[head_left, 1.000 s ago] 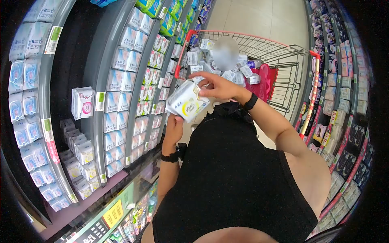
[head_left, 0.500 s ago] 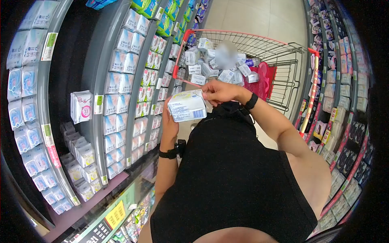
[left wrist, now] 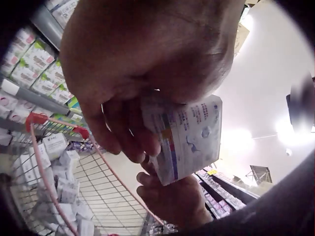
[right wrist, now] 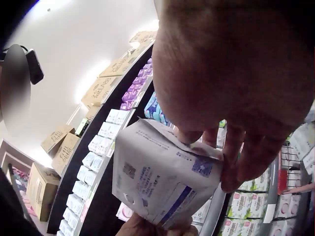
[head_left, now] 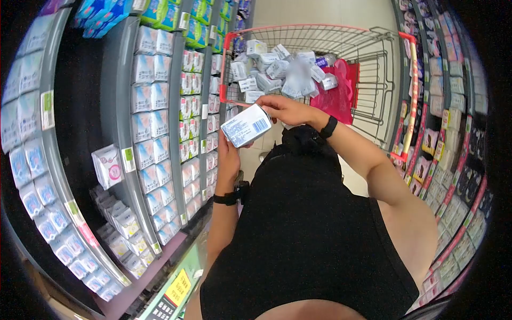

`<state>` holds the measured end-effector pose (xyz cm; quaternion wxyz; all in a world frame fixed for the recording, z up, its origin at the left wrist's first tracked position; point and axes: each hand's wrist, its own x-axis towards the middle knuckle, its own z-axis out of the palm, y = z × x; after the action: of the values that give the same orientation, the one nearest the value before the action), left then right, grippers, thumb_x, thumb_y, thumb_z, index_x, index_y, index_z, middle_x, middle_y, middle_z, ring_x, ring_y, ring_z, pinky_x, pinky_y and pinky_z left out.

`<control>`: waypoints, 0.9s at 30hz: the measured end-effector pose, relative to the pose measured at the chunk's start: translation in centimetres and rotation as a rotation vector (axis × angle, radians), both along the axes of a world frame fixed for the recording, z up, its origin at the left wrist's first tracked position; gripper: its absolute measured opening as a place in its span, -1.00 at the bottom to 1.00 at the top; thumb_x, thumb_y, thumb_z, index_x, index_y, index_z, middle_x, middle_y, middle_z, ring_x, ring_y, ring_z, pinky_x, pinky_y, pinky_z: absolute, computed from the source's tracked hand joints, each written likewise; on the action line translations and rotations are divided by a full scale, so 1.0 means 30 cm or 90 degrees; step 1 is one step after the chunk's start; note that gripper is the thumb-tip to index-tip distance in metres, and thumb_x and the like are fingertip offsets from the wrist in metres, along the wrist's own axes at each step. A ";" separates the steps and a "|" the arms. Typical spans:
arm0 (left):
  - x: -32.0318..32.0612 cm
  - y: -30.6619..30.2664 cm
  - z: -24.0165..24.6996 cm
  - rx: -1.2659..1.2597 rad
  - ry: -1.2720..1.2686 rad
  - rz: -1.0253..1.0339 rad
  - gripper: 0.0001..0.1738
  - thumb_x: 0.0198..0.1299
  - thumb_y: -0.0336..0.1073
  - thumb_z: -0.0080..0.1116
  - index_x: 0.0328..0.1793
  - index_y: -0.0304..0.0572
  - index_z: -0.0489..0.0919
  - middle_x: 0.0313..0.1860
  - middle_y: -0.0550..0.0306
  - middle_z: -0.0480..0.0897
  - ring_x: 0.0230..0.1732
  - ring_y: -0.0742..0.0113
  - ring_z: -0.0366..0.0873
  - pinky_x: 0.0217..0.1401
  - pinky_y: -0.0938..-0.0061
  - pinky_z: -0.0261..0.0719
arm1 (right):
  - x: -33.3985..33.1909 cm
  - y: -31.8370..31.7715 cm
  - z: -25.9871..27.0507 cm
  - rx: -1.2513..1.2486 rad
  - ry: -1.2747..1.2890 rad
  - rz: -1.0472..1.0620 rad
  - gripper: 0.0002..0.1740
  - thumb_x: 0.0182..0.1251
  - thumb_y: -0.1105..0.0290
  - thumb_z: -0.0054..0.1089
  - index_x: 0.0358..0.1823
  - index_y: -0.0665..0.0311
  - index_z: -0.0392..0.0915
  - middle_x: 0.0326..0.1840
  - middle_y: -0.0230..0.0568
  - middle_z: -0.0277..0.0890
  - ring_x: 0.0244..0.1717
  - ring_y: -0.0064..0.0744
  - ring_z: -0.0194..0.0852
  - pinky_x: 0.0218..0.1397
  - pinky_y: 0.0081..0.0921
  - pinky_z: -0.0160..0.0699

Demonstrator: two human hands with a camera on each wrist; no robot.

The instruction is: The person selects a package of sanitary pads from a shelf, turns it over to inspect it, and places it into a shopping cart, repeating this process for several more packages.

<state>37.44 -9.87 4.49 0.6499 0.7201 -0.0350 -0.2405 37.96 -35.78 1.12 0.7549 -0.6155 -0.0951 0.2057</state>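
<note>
A white pack of sanitary pads (head_left: 246, 126) is held up in front of the chest, its printed back and barcode turned upward in the head view. My left hand (head_left: 228, 159) grips it from the lower left side. At its upper right corner my right hand (head_left: 292, 111) pinches the edge. The left wrist view has the left hand's curled fingers (left wrist: 133, 132) along one side of the pack (left wrist: 189, 137). In the right wrist view, thumb and fingers (right wrist: 236, 152) of the right hand hold the folded end of the pack (right wrist: 162, 172).
Ahead stands a wire shopping cart (head_left: 373, 101) with a heap of white packs (head_left: 277, 68) and a red bag (head_left: 337, 90). Shelves of packs line both sides; a single pack (head_left: 108, 166) stands at a shelf's front edge on the left.
The pack has been turned from its yellow-printed front to its barcode side, then tilted further. My right hand shifted from over its top to the corner. The view has swung slightly leftward.
</note>
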 end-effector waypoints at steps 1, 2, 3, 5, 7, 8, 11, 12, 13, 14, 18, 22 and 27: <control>-0.004 -0.022 0.007 0.022 0.042 0.035 -0.37 0.60 0.15 -0.27 0.43 -0.28 0.29 0.21 0.01 0.59 0.06 0.24 0.65 -0.02 0.33 0.68 | -0.007 -0.004 -0.027 0.003 0.017 -0.029 -0.60 0.68 0.14 -0.11 0.27 0.26 0.48 -0.09 -0.38 0.51 -0.17 -0.59 0.42 -0.16 -0.50 0.55; 0.006 -0.027 -0.009 -0.005 0.105 0.036 -0.35 0.60 0.16 -0.27 0.44 -0.28 0.28 0.24 0.01 0.57 0.09 0.21 0.64 0.00 0.30 0.67 | -0.015 -0.012 -0.060 0.004 0.033 -0.057 -0.59 0.67 0.11 -0.08 0.26 0.25 0.50 -0.10 -0.39 0.54 -0.17 -0.57 0.44 -0.16 -0.49 0.56; 0.021 -0.035 -0.016 -0.031 0.169 0.040 -0.33 0.59 0.18 -0.27 0.46 -0.29 0.28 0.26 0.01 0.56 0.12 0.19 0.63 0.02 0.28 0.67 | -0.023 -0.016 -0.095 0.024 0.046 -0.078 -0.57 0.67 0.07 -0.07 0.23 0.25 0.52 -0.13 -0.39 0.56 -0.20 -0.57 0.47 -0.14 -0.49 0.59; 0.024 -0.052 -0.015 -0.083 0.254 0.040 -0.23 0.57 0.26 -0.33 0.52 -0.29 0.24 0.25 -0.02 0.58 0.20 0.09 0.61 0.09 0.25 0.62 | -0.077 -0.034 -0.150 0.078 0.158 -0.120 -0.57 0.67 0.08 -0.08 0.23 0.26 0.52 -0.13 -0.37 0.58 -0.18 -0.57 0.50 -0.12 -0.48 0.61; 0.046 -0.059 0.002 -0.105 0.285 -0.038 -0.20 0.58 0.29 -0.38 0.54 -0.31 0.23 0.25 -0.07 0.59 0.22 0.10 0.61 0.12 0.28 0.58 | -0.101 -0.041 -0.116 0.119 0.309 -0.207 -0.59 0.68 0.11 -0.11 0.18 0.28 0.53 -0.10 -0.29 0.62 -0.22 -0.50 0.60 -0.10 -0.46 0.67; 0.055 -0.057 0.006 -0.116 0.298 -0.075 -0.18 0.58 0.30 -0.41 0.54 -0.32 0.22 0.24 -0.09 0.60 0.23 0.10 0.60 0.13 0.29 0.56 | -0.108 -0.041 -0.109 0.139 0.342 -0.219 -0.60 0.68 0.12 -0.12 0.17 0.28 0.53 -0.11 -0.27 0.63 -0.24 -0.48 0.62 -0.11 -0.46 0.68; 0.062 -0.052 0.009 -0.044 0.266 -0.135 -0.11 0.53 0.38 -0.51 0.54 -0.29 0.25 0.25 -0.11 0.63 0.27 0.14 0.59 0.18 0.35 0.52 | -0.132 -0.075 -0.146 0.156 0.402 -0.206 -0.57 0.70 0.14 -0.16 0.26 0.30 0.51 -0.18 -0.22 0.69 -0.29 -0.46 0.70 -0.26 -0.55 0.64; 0.066 -0.050 0.013 -0.035 0.249 -0.167 -0.09 0.51 0.41 -0.53 0.54 -0.27 0.27 0.27 -0.09 0.63 0.28 0.14 0.59 0.19 0.35 0.51 | -0.126 -0.080 -0.146 0.162 0.386 -0.201 -0.59 0.68 0.15 -0.14 0.21 0.30 0.54 -0.22 -0.22 0.69 -0.30 -0.45 0.70 -0.26 -0.54 0.65; 0.069 -0.047 0.015 -0.038 0.243 -0.186 -0.08 0.51 0.41 -0.53 0.52 -0.27 0.29 0.26 -0.08 0.64 0.28 0.15 0.58 0.21 0.35 0.50 | -0.121 -0.081 -0.145 0.169 0.370 -0.196 -0.60 0.67 0.16 -0.12 0.15 0.30 0.58 -0.25 -0.21 0.68 -0.32 -0.45 0.70 -0.26 -0.54 0.65; 0.073 -0.043 0.017 -0.040 0.236 -0.206 -0.08 0.50 0.42 -0.52 0.51 -0.27 0.32 0.25 -0.06 0.65 0.29 0.16 0.58 0.22 0.35 0.49 | -0.117 -0.082 -0.142 0.175 0.354 -0.192 -0.62 0.66 0.18 -0.10 0.09 0.29 0.61 -0.29 -0.21 0.68 -0.33 -0.44 0.70 -0.26 -0.54 0.66; 0.065 -0.046 0.023 -0.034 0.211 -0.234 -0.07 0.49 0.44 -0.51 0.46 -0.26 0.40 0.22 -0.02 0.66 0.27 0.21 0.57 0.26 0.34 0.45 | -0.063 -0.058 -0.037 0.089 0.296 -0.125 -0.61 0.61 0.16 -0.01 0.05 0.32 0.66 -0.27 -0.23 0.70 -0.34 -0.46 0.70 -0.34 -0.56 0.62; 0.052 -0.014 0.028 -0.012 0.153 -0.243 -0.14 0.53 0.38 -0.47 0.45 -0.23 0.42 0.20 0.00 0.67 0.22 0.26 0.58 0.26 0.36 0.44 | -0.011 0.003 -0.047 0.049 0.252 -0.073 -0.60 0.60 0.16 0.00 0.06 0.35 0.66 -0.26 -0.23 0.71 -0.34 -0.47 0.71 -0.37 -0.56 0.63; -0.005 0.099 0.028 0.002 0.089 -0.152 -0.33 0.60 0.21 -0.30 0.42 -0.18 0.48 0.16 0.06 0.68 0.18 0.30 0.59 0.21 0.37 0.47 | 0.032 0.134 -0.019 0.060 0.246 0.064 -0.53 0.60 0.08 0.03 0.12 0.39 0.62 -0.24 -0.21 0.71 -0.36 -0.47 0.73 -0.44 -0.60 0.61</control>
<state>37.30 -6.89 5.34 0.6165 0.6932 -0.0745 -0.3659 38.90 -31.77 0.55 0.7758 -0.5229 0.0115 0.3528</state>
